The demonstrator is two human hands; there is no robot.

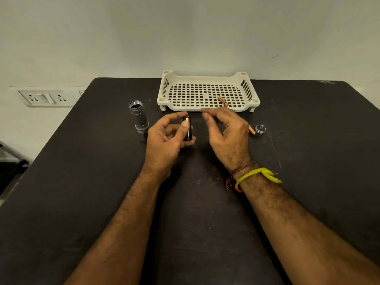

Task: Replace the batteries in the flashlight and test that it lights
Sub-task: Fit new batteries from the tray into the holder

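Black battery holder (188, 129) with a copper-topped cell, pinched upright in left hand (166, 140). Right hand (225, 132) beside it, fingers loosely curled, holding nothing. Flashlight body (139, 117) upright on table (82, 182), left. Loose battery (223, 101) in tray (207, 78); tail cap (260, 128) right.

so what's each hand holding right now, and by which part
The left hand holds a black battery holder upright, thumb near its top, fingers under its base. The right hand holds nothing visible.
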